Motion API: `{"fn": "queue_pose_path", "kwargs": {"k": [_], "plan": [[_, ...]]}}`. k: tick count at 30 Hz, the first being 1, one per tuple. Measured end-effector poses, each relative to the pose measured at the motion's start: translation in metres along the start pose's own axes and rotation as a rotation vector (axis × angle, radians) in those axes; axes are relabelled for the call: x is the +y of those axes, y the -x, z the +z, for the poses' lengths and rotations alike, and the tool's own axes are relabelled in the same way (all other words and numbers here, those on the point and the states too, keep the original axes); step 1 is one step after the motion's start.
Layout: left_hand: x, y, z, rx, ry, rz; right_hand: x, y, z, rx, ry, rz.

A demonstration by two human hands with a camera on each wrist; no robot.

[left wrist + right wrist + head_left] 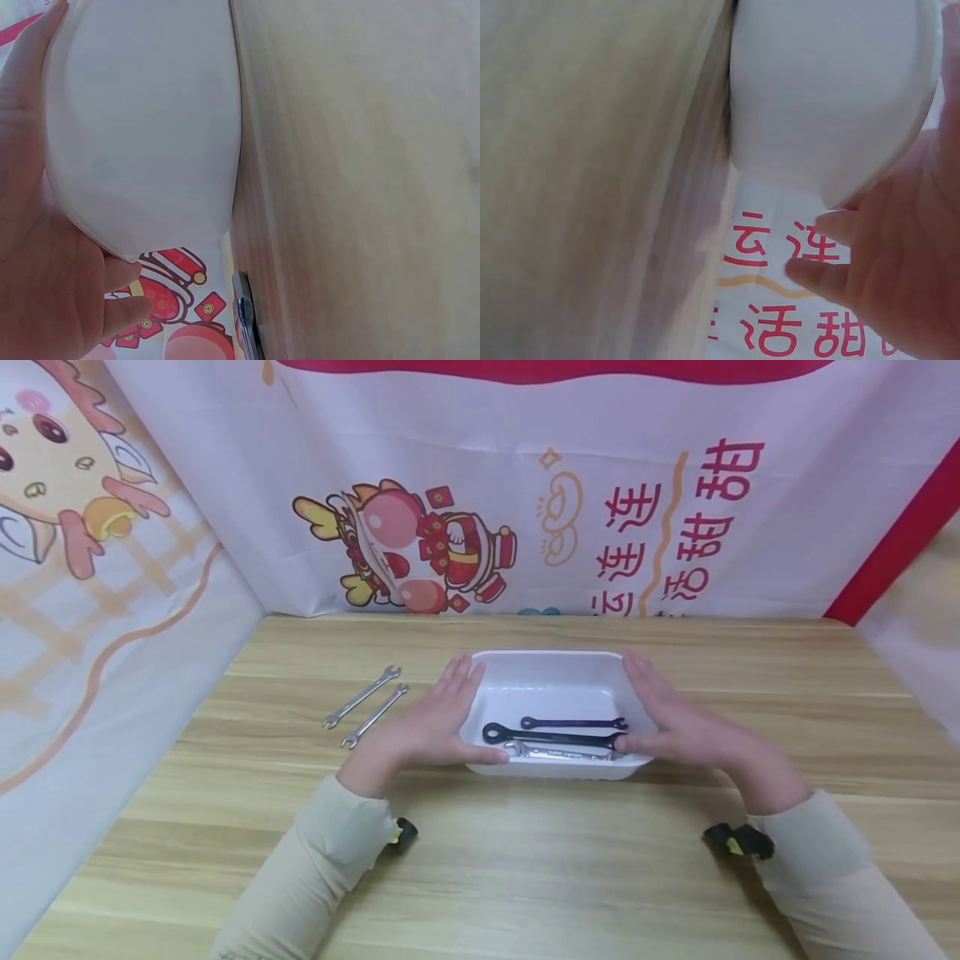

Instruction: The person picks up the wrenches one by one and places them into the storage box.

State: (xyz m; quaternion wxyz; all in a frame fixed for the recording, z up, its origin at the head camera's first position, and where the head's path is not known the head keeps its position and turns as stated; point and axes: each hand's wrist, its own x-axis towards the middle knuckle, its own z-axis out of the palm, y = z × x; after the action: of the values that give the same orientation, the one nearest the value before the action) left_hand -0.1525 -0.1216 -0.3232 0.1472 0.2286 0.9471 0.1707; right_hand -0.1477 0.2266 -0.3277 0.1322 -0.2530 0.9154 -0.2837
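White tray: shallow rectangular white plastic-looking tray (547,670), sitting mid-table on the light wood-grain table (540,868), long side facing the person, with a hand at each short end.
Left hand: the left hand (431,718) is gripping the tray's left end, thumb over the near rim, fingers up by the far corner. Wrist view has a couple of fingertips poking out past the edge.
Right hand: pretty much a mirror copy. The right hand (682,724) grips the right end, thumb reaching inside over the near corner, other fingers along the outside.
Wrenches in the tray: three of them, all lying lengthwise in the near half. Farthest back is a slim dark purple metal wrench (573,723), then a longer black metal wrench with a ring end (558,737), then a shiny silver metal wrench (562,753) right by the near wall. Right thumb is at the black one's right end; can't tell if it's touching.
Wrenches on the table: two slim silver double-ended wrenches (362,697), left of the tray, side by side on a slant, not touching each other.
Sleeves: beige fabric sleeves (311,868), small black gadget (405,835) under each wrist.
Backdrop: white cloth (247,460) with red lettering and a cartoon figure (393,522).
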Motion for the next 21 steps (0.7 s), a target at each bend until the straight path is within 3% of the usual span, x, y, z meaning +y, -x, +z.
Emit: {"fn": "queue_pose_path", "kwargs": {"k": [12, 21], "plan": [[0.0038, -0.0009, -0.0005, 0.003, -0.013, -0.007, -0.0009, 0.0050, -0.0033, -0.043, 0.064, 0.016], [0.0020, -0.0006, 0.0011, 0.018, -0.036, -0.018, -0.0050, 0.0024, 0.0006, -0.039, 0.114, 0.078]]}}
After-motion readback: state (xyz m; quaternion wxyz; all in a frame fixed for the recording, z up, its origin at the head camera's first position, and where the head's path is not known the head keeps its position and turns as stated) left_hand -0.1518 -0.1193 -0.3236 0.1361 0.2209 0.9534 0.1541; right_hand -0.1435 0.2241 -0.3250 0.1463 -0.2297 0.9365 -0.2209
